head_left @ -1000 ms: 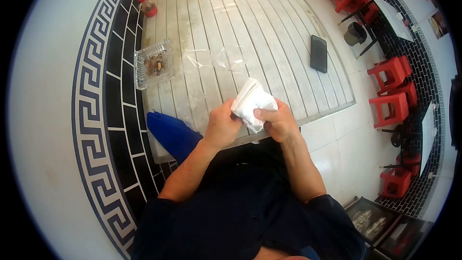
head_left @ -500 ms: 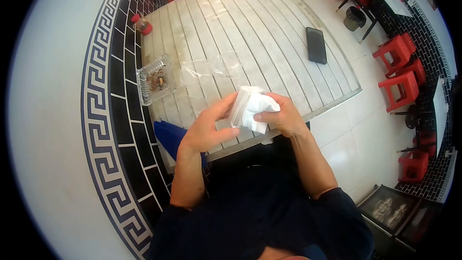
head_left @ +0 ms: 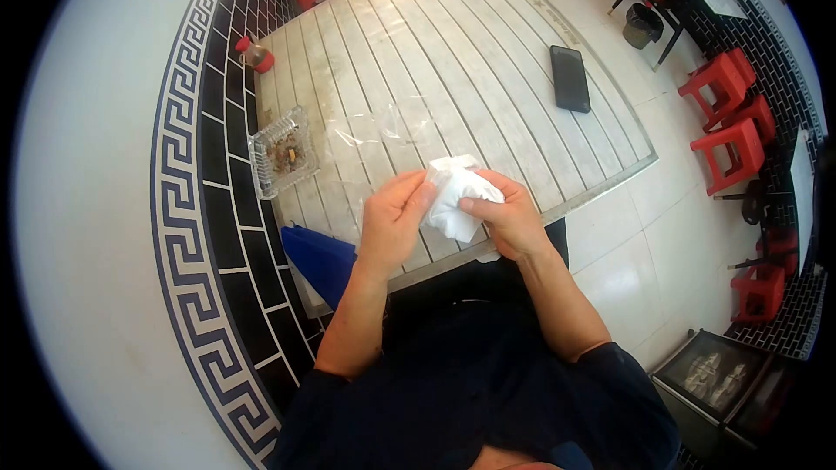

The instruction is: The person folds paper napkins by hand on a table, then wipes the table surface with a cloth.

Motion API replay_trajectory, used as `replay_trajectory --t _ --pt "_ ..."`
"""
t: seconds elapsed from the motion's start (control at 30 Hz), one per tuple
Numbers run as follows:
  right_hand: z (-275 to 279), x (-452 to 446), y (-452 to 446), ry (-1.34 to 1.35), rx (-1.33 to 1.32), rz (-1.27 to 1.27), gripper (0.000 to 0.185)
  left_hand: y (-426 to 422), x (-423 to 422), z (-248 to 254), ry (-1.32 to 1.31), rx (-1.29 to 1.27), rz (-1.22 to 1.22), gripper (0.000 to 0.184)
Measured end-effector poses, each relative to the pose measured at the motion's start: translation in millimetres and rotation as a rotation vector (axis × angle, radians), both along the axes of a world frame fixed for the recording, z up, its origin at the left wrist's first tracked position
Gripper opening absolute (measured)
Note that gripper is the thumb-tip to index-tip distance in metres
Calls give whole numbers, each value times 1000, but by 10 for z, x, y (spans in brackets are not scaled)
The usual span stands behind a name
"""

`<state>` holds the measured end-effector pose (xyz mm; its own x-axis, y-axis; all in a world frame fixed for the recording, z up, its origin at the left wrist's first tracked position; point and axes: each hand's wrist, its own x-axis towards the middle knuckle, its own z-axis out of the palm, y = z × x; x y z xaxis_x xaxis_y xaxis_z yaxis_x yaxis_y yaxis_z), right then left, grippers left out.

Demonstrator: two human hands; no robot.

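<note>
Between my hands, just above the table's near edge, is a crumpled white cloth-like bundle (head_left: 455,213), soft and folded. I cannot tell whether it is paper or fabric. My left hand (head_left: 394,219) pinches its left edge between thumb and fingers. On the other side, my right hand (head_left: 512,216) grips it with the thumb pressed on top and the fingers behind, out of sight. Beyond the bundle a clear plastic bag (head_left: 383,129) lies flat on the slatted table (head_left: 418,35).
A glass ashtray (head_left: 284,155) with butts sits at the table's left side, and a red-capped bottle (head_left: 255,56) stands farther back. To the right lies a black phone (head_left: 569,78). Blue cloth (head_left: 320,263) rests at the near left corner. Red stools (head_left: 730,157) stand beyond.
My left hand has closed from spread fingers to a pinch on the bundle's left edge. My right hand keeps its grip. The clear layered edge at the bundle's left is now covered.
</note>
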<state>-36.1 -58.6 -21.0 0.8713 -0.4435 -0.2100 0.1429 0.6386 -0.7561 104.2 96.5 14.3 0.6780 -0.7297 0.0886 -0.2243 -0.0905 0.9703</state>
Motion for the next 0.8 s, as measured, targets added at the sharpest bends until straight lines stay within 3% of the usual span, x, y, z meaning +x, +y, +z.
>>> replay_trajectory --t 0.1,0.17,0.37,0.5,0.6,0.8 --pt "-37 -24 -31 10 -64 1 42 18 17 2 87 54 -66 26" --pt "-54 -83 -139 66 -234 169 38 78 110 -141 301 120 -157 29" --pt "-9 -114 -213 84 -276 246 35 103 45 -101 263 -45 -237 38" --pt "-18 -91 -201 82 -284 234 35 89 44 -134 191 18 -192 38" --pt "-12 -109 -194 69 -330 195 35 90 63 -195 308 30 -219 39" --pt "-60 -118 -372 73 -442 363 41 75 26 -435 373 -7 -312 41"
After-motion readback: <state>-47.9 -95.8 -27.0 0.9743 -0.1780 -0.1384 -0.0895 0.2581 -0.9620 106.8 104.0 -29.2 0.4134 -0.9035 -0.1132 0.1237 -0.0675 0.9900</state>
